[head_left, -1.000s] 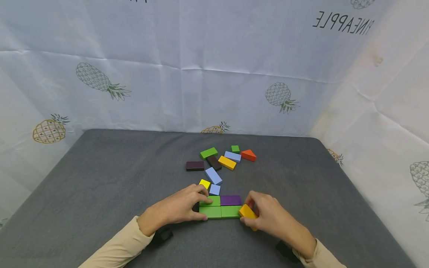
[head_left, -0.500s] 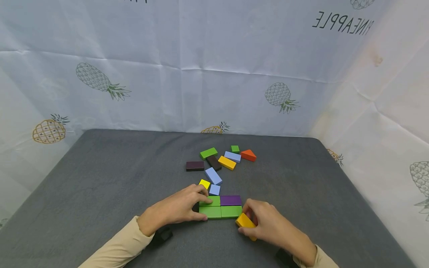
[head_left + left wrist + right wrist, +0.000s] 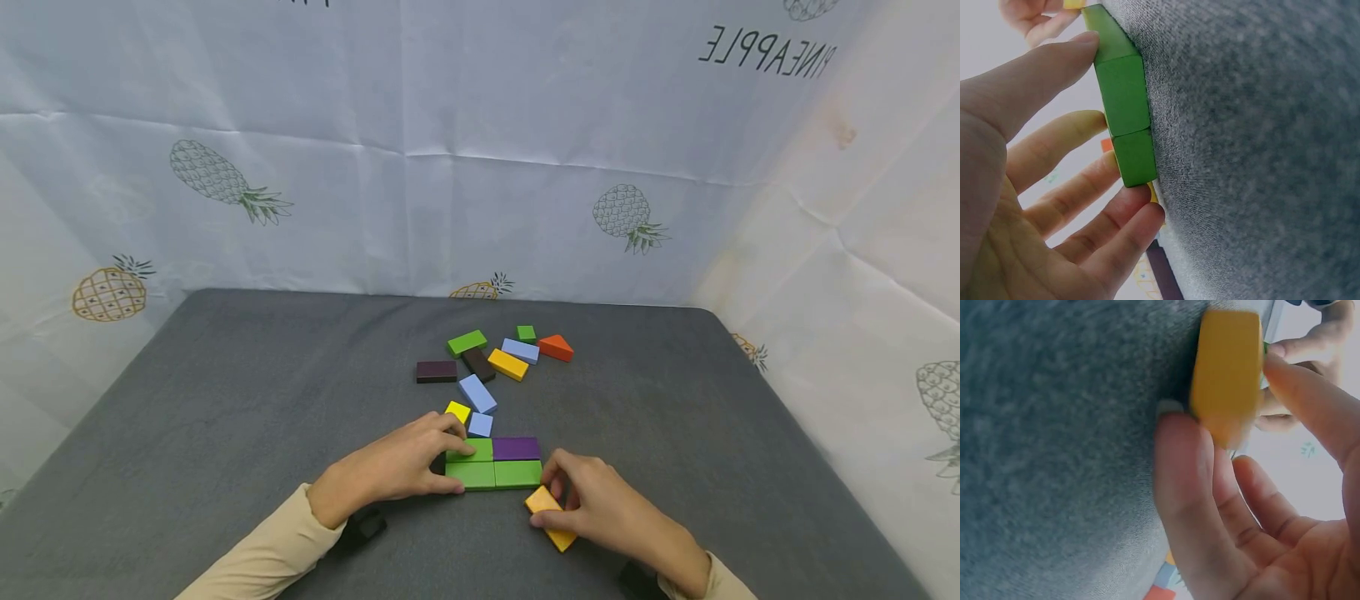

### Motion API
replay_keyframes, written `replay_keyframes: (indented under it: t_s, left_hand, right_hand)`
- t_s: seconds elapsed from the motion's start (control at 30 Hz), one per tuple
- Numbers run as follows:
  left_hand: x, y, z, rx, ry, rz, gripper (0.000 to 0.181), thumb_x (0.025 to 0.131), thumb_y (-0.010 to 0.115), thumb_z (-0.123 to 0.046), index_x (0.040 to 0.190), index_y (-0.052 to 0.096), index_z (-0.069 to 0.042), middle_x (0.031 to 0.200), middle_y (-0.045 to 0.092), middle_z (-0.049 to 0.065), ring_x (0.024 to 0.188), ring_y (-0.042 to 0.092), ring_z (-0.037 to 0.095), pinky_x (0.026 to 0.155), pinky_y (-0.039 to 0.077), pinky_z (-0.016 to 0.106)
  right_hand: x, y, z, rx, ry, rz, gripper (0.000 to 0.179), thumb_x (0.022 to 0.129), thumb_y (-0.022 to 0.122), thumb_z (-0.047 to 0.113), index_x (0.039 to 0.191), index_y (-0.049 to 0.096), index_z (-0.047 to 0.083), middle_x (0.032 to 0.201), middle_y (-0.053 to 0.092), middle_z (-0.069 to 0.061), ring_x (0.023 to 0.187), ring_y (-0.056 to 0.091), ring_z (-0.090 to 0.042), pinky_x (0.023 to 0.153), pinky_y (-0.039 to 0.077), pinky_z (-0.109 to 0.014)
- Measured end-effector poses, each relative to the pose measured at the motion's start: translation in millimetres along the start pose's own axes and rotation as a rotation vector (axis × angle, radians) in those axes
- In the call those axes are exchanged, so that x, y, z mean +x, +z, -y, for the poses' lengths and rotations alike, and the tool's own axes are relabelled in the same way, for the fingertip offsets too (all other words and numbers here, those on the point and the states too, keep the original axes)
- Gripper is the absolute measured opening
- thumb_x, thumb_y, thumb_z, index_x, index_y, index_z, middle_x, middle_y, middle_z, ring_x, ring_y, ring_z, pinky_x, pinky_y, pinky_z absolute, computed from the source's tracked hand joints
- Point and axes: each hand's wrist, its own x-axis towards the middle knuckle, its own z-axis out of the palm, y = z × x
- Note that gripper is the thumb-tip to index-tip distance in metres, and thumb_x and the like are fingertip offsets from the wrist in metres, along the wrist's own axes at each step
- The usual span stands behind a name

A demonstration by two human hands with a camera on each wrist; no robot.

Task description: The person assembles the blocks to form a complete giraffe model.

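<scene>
The right hand [image 3: 600,504] pinches an orange-yellow block [image 3: 1229,365] between thumb and fingers, just right of and nearer than the right-hand green block [image 3: 517,474]. That one adjoins a purple block [image 3: 516,449] on its far side. The left hand [image 3: 405,458] holds the two left-hand green blocks [image 3: 470,477], thumb at the near side, fingers toward the far side. Beyond lie small yellow [image 3: 457,411] and blue blocks [image 3: 481,425], then dark blocks [image 3: 437,372] and, farther right, a red-orange triangle [image 3: 557,347], on a grey table [image 3: 300,375].

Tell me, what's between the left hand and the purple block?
A green block. The head view shows it right against the purple block, with a fingertip of the left hand over it.
</scene>
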Motion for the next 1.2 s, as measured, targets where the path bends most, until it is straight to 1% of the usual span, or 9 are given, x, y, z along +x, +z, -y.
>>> replay_keyframes:
  t_s: [0.1,0.23,0.3,0.4,0.5,0.7,0.83,1.07,1.2]
  left_hand:
    - [0.1,0.4,0.0,0.001,0.0,-0.002,0.04,0.086,0.078,-0.031,0.123,0.071,-0.016,0.123,0.059,-0.002,0.113,0.053,0.015,0.095,0.05,0.034]
    - [0.5,0.5,0.1,-0.001,0.0,-0.001,0.04,0.086,0.078,-0.031,0.123,0.071,-0.016,0.123,0.059,-0.002,0.112,0.053,0.015,0.095,0.05,0.034]
    - [0.7,0.4,0.2,-0.002,-0.001,0.001,0.04,0.086,0.078,-0.031,0.123,0.071,-0.016,0.123,0.059,-0.002,0.112,0.053,0.015,0.095,0.05,0.034]
    - [0.9,0.3,0.2,-0.003,-0.001,0.001,0.04,0.086,0.078,-0.031,0.123,0.071,-0.016,0.123,0.059,-0.001,0.113,0.053,0.015,0.096,0.05,0.035]
    - [1.1,0.3,0.1,-0.001,0.001,0.0,0.04,0.086,0.078,-0.03,0.123,0.071,-0.015,0.124,0.059,-0.001,0.114,0.053,0.015,0.097,0.05,0.035]
    - [1.7,0.1,0.2,0.001,0.002,0.001,0.041,0.086,0.078,-0.031,0.123,0.071,-0.016,0.122,0.059,-0.002,0.112,0.053,0.015,0.096,0.049,0.035]
    - [1.5,0.0,0.3,-0.003,-0.002,0.006,0.041,0.086,0.078,-0.031,0.124,0.071,-0.016,0.124,0.059,-0.002,0.114,0.053,0.015,0.097,0.049,0.036]
    - [1.2,-0.1,0.2,-0.007,-0.001,0.01,0.041,0.087,0.077,-0.031,0.124,0.07,-0.016,0.126,0.059,-0.001,0.116,0.052,0.016,0.099,0.049,0.037]
    - [0.9,-0.3,0.5,-0.007,-0.003,0.009,0.041,0.087,0.077,-0.031,0.124,0.07,-0.016,0.125,0.059,-0.001,0.116,0.052,0.015,0.099,0.049,0.037]
  right_hand:
    - [-1.3,-3,-2,0.038,-0.01,0.046,0.039,0.082,0.081,0.036,0.103,0.06,0.011,0.084,0.057,0.004,0.064,0.051,-0.003,0.055,0.044,-0.021]
    - [-2.1,-6,-6,0.112,-0.013,0.151,0.042,0.08,0.083,0.033,0.111,0.062,0.014,0.089,0.058,0.003,0.063,0.055,-0.004,0.056,0.047,-0.02]
    - [-2.5,-7,-9,0.153,-0.034,0.202,0.045,0.079,0.084,0.031,0.115,0.062,0.016,0.092,0.058,0.003,0.062,0.057,-0.004,0.057,0.05,-0.021]
    - [-2.8,-8,-12,0.189,-0.069,0.242,0.046,0.079,0.084,0.029,0.118,0.062,0.017,0.093,0.058,0.002,0.061,0.058,-0.003,0.058,0.051,-0.021]
    - [-2.3,-7,-12,0.171,-0.079,0.236,0.046,0.079,0.084,0.031,0.116,0.062,0.017,0.091,0.058,0.004,0.062,0.057,-0.001,0.058,0.051,-0.021]
    - [-0.5,-4,-9,0.085,-0.056,0.17,0.047,0.078,0.084,0.039,0.11,0.059,0.015,0.086,0.058,0.007,0.061,0.053,0.0,0.056,0.047,-0.02]
    - [0.1,-1,-8,0.047,-0.039,0.13,0.049,0.077,0.084,0.043,0.108,0.056,0.015,0.083,0.059,0.009,0.06,0.05,0.0,0.055,0.045,-0.02]
    - [0.8,3,-6,0.067,0.001,0.108,0.051,0.077,0.084,0.042,0.109,0.055,0.013,0.083,0.058,0.006,0.06,0.05,-0.003,0.054,0.042,-0.02]
    - [1.6,4,-6,0.075,0.009,0.095,0.052,0.078,0.083,0.043,0.109,0.054,0.013,0.084,0.058,0.005,0.059,0.049,-0.003,0.053,0.042,-0.021]
